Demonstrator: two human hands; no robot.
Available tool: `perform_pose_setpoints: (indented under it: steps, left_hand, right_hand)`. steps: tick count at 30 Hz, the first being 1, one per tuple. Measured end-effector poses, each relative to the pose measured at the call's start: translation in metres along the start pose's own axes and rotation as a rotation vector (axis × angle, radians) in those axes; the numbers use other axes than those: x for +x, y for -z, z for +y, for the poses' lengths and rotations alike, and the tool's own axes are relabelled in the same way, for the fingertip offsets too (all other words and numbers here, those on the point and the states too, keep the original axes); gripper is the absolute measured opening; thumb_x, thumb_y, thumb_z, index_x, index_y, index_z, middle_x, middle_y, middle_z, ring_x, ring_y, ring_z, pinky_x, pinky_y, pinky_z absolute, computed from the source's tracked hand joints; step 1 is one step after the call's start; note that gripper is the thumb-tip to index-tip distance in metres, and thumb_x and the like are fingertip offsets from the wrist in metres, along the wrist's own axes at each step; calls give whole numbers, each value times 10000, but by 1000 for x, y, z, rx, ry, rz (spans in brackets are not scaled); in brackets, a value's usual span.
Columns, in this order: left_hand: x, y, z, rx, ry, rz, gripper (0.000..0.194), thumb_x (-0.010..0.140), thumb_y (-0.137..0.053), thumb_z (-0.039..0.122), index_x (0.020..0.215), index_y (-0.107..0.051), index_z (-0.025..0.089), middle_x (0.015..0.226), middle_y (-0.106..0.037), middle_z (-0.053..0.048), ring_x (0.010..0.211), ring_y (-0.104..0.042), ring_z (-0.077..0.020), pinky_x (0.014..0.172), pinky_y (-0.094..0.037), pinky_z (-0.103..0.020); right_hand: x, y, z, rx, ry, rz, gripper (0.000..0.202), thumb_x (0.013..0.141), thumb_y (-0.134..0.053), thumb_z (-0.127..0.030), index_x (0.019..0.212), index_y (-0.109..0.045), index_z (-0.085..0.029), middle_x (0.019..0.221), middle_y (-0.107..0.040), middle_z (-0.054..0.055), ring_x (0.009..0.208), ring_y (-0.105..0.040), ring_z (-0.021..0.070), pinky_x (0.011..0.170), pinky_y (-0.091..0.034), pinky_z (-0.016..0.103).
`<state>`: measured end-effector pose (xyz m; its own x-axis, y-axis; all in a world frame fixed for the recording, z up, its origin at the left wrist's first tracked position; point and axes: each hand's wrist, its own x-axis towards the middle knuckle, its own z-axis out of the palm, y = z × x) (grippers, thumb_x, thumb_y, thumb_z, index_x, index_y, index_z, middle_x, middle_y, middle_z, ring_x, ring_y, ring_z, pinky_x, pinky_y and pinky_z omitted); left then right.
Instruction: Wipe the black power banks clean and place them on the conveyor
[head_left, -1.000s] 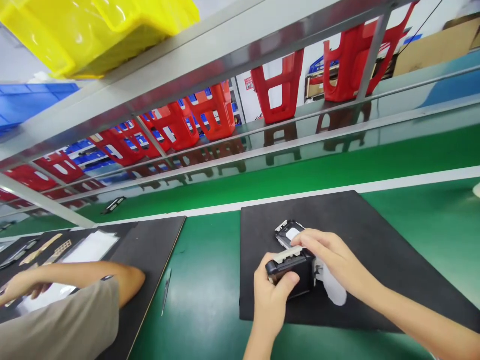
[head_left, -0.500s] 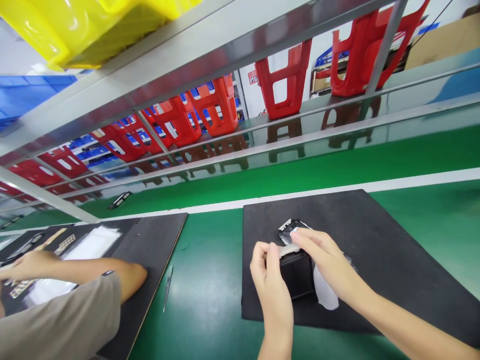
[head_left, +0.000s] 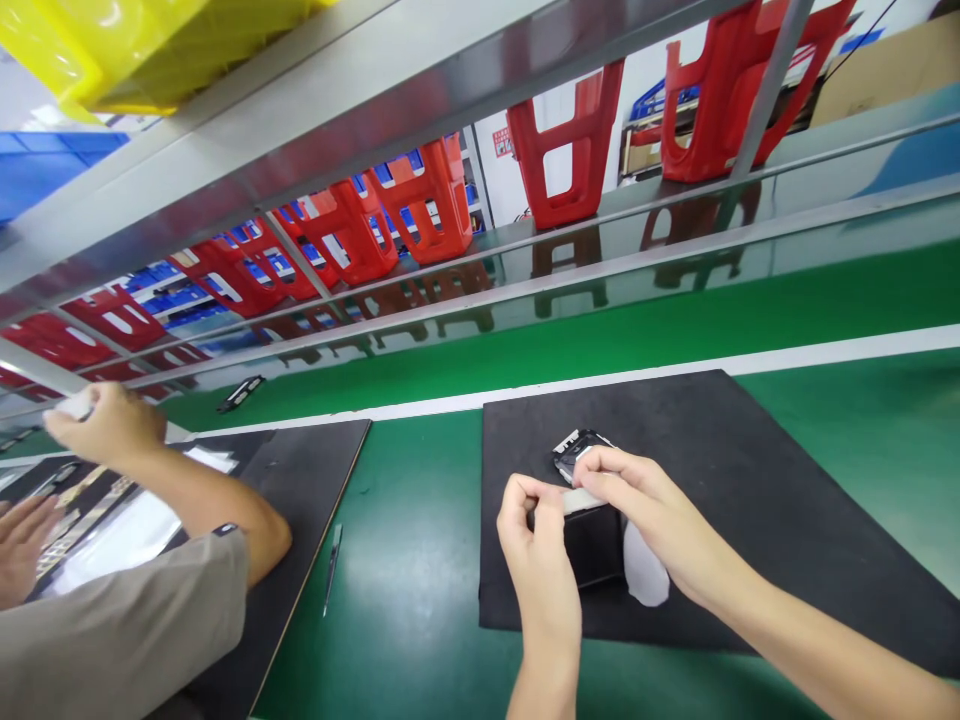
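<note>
Between my two hands, a light grey strip (head_left: pixel 581 501) is pinched at both ends: my left hand (head_left: pixel 534 530) grips its left end and my right hand (head_left: pixel 630 492) its right end. Just below the strip stands a black box-like block (head_left: pixel 595 548) on the black mat (head_left: pixel 705 500). A black and silver part (head_left: pixel 574 447) lies behind my fingers, partly covered by my right hand. Under my right hand a white rounded piece (head_left: pixel 645 568) rests against the block's right side.
Tweezers (head_left: pixel 332 570) lie on the green table (head_left: pixel 405 560) left of the mat. At the far left a co-worker's arm (head_left: pixel 217 500) reaches over another black board (head_left: pixel 300 480) with white sheets. A metal shelf rail (head_left: pixel 375 110) crosses above; a small black part (head_left: pixel 241 393) lies behind.
The strip now shows its flat face more between my fingers, and my right fingers have shifted slightly. The co-worker's hand has risen from the board, and another hand shows at the left edge.
</note>
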<state>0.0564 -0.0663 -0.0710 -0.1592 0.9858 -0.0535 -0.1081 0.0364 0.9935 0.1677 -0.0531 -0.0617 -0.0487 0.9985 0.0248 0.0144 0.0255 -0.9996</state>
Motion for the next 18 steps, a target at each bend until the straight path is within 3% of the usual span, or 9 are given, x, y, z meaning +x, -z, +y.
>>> perform_pose_setpoints:
  steps: [5,11,18]
  left_hand:
    - [1,-3,-2,36,-30,33,223,843,-471,262,640,-401,200,609,-390,51,608,-357,-110,582,-316,-232]
    - [4,-6,-3,78,-72,77,154,831,-454,217,685,-409,205,640,-458,50,634,-425,-110,615,-343,-228]
    - [0,-9,-9,127,-116,174,103,786,-460,149,743,-398,219,631,-410,67,604,-399,-102,600,-336,-214]
  right_hand:
    - [1,-1,7,-14,40,17,186,809,-488,-302,654,-473,-201,662,-440,-34,663,-413,145,642,-319,271]
    - [4,-1,11,-43,72,25,203,820,-510,-337,677,-473,-199,677,-438,-34,670,-405,141,642,-314,267]
    - [3,0,10,-44,97,48,160,785,-516,-309,718,-404,-216,678,-395,-48,635,-376,128,606,-309,257]
